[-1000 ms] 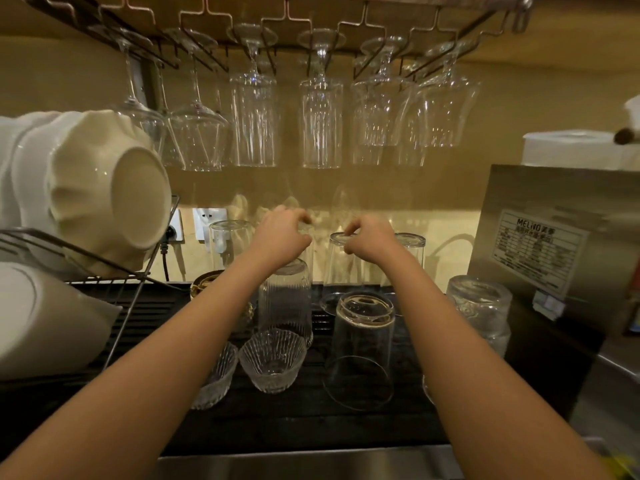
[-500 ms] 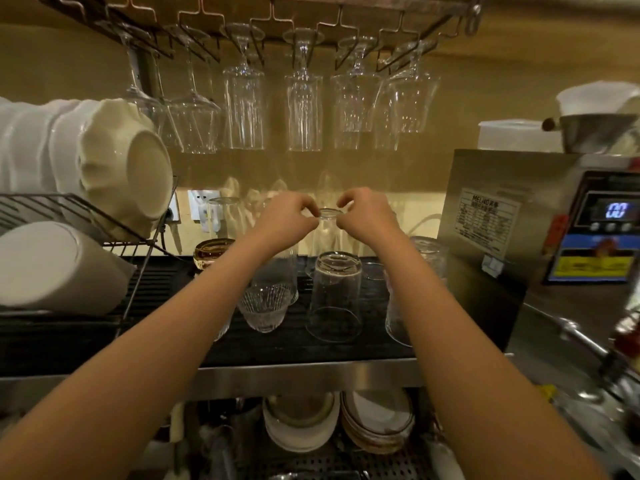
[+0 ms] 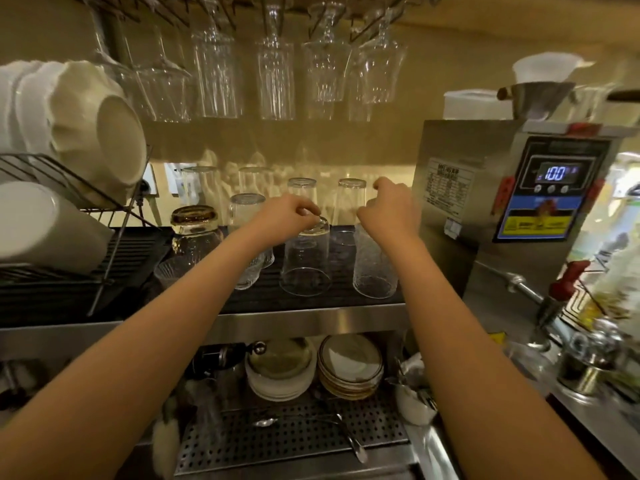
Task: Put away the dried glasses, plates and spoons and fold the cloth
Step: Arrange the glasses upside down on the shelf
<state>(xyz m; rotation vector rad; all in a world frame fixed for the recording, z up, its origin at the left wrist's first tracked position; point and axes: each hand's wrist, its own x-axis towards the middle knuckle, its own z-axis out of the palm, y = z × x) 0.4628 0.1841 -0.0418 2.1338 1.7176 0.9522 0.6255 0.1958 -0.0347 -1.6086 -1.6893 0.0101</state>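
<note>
Clear glass (image 3: 306, 261) stood upside down at the front of the black-matted shelf (image 3: 341, 301), mouth down, long axis upright. It looked light, rigid, slick and breakable, best taken round the wall near its thick base. The left grip (image 3: 289, 216) curled its fingertips on that upturned base. The right grip (image 3: 389, 211) hung curled above the textured glass (image 3: 374, 271); whether it pinched anything could not be told. Behind stood more inverted glasses (image 3: 351, 199).

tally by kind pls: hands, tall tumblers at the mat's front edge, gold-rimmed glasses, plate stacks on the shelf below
Hands: 2, left hand, right hand
Front tall tumblers: 2, smooth tumbler, textured tumbler
Gold-rimmed glass: 1
Plate stacks: 2, left stack, right stack
Total: 7
</note>
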